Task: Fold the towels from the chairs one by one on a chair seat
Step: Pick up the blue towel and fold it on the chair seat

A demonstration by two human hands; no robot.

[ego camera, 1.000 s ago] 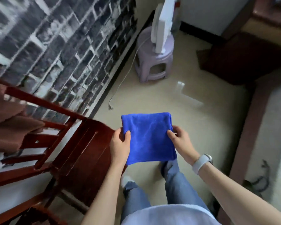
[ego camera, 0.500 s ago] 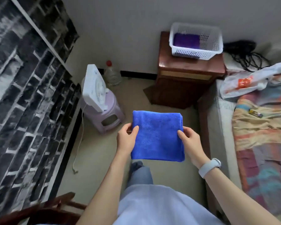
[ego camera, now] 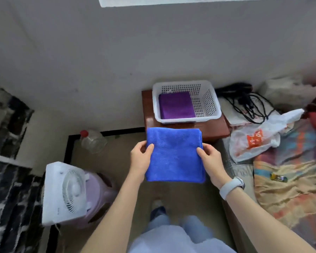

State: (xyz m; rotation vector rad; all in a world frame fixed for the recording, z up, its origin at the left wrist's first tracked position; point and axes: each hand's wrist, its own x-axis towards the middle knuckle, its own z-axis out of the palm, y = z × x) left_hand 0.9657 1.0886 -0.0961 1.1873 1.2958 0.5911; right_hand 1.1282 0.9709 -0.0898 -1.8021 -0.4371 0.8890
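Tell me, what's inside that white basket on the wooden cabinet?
The white basket holds a folded purple towel on its left side; the right side is bare. Anything beneath that towel is hidden.

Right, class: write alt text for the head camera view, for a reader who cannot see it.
A person's left hand and right hand grip the sides of a folded blue microfibre towel, held in the air before a white plastic lattice basket containing a folded purple towel. The basket stands on a brown wooden cabinet.

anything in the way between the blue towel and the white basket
Nothing visible. The folded blue towel, held by the left hand and right hand, is just short of the white basket, whose right half beside the purple towel lies open.
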